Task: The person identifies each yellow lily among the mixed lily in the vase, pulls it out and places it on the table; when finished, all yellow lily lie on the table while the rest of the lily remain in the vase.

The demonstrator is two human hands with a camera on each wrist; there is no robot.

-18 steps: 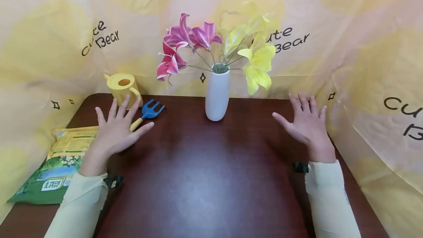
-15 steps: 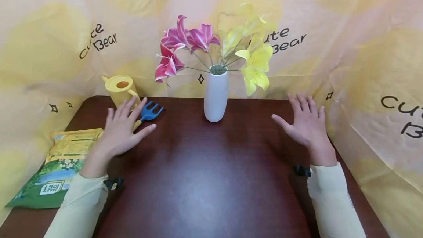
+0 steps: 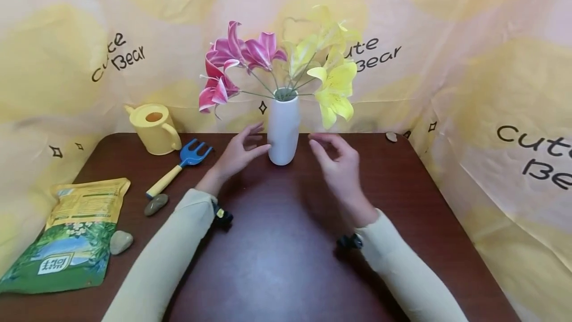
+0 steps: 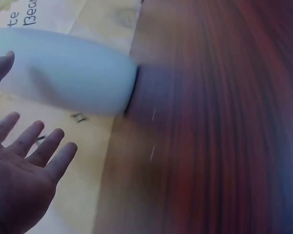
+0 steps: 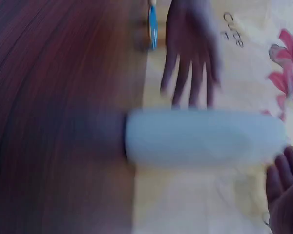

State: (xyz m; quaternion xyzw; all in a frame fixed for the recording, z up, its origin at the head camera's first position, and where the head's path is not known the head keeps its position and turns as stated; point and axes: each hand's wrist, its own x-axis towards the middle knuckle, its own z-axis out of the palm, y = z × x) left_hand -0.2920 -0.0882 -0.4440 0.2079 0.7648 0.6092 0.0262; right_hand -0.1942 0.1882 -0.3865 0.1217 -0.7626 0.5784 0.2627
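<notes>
Both hands are flanking the white vase (image 3: 283,130), which is standing upright on the desk (image 3: 277,242). Left hand (image 3: 239,152) is spreading relaxed fingers just beside its left wall; right hand (image 3: 340,168) is hovering near its right side, fingers loosely extended, gripping nothing.

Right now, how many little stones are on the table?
3. One grey stone lies by the fork's handle, a pale stone touches the bag, a small stone sits at the far right edge. Others may be hidden.
</notes>
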